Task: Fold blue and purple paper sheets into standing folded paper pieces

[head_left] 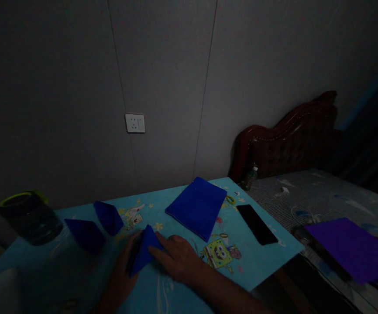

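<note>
Between my hands, over the near part of the table, is a piece of folded blue paper (146, 250) with a pointed top. My left hand (125, 261) grips it from the left side, its fingers partly hidden behind the paper. From the right, my right hand (175, 254) pinches its edge with thumb and fingers. Two folded blue paper boats stand just to the left: one paper boat (86, 234) nearer me, another paper boat (109, 217) behind it. A stack of blue paper sheets (196, 207) lies flat beyond my right hand.
A dark translucent pitcher (33, 222) with a yellow-green rim stands at the left. A black phone (256, 224) lies toward the table's right edge. The cartoon-print tablecloth (251, 270) ends beside a bed, which holds a purple sheet (355, 248) and a bottle (250, 178).
</note>
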The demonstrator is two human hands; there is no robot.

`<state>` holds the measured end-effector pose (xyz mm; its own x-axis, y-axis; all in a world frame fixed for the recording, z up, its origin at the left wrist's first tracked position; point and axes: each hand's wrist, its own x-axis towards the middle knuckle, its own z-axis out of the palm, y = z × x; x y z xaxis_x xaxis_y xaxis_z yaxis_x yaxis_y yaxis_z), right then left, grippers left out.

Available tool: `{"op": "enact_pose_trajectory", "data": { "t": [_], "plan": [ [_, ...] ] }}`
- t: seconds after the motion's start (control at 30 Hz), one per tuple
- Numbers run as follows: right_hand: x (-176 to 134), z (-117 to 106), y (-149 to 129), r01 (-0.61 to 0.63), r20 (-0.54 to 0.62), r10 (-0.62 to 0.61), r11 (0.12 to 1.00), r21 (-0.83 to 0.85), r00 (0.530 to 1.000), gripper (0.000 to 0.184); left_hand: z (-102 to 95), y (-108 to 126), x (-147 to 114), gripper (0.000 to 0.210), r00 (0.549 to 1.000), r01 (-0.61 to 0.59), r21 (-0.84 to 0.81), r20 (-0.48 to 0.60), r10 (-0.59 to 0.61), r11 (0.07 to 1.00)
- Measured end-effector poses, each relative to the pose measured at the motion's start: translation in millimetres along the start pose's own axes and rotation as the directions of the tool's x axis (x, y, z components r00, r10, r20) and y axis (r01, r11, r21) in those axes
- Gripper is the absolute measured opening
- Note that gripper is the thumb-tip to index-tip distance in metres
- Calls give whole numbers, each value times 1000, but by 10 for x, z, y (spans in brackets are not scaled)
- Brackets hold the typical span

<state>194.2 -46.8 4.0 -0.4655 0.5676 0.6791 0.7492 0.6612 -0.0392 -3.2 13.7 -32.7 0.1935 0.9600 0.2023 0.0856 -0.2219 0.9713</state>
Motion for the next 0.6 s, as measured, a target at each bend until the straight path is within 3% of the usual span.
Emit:
{"op": "enact_pose_trajectory", "data": {
  "t": [0.13, 0.27, 0.37, 0.47, 0.53, 0.6],
  "plan": [
    [-51, -93, 111, -178, -38, 193, 952, 248, 980, 30, -11, 162, -10, 72, 979, 179, -191, 135, -155, 965],
    [-90, -150, 210, -277, -149, 381, 844, 459, 912, 27, 49, 202, -121, 80, 928, 314, -364, 313, -202, 877],
    [-111, -157, 180, -174, -114, 250, 875, 451, 962, 28, 110, 150, -156, 76, 921, 348, -346, 301, -248, 871],
    [-117, -250, 62, -61, -1, 68, 897, 437, 998, 29, 175, 174, -135, 60, 940, 299, -132, 211, -268, 945],
    [-158, -395, 4, -95, 111, 56, 917, 388, 992, 35, 205, 246, -122, 52, 944, 279, -26, 193, -269, 960],
    [-280, -596, 40, -186, 225, 129, 951, 249, 966, 42, 217, 331, -124, 48, 935, 301, 21, 192, -300, 953]
  ]
}}
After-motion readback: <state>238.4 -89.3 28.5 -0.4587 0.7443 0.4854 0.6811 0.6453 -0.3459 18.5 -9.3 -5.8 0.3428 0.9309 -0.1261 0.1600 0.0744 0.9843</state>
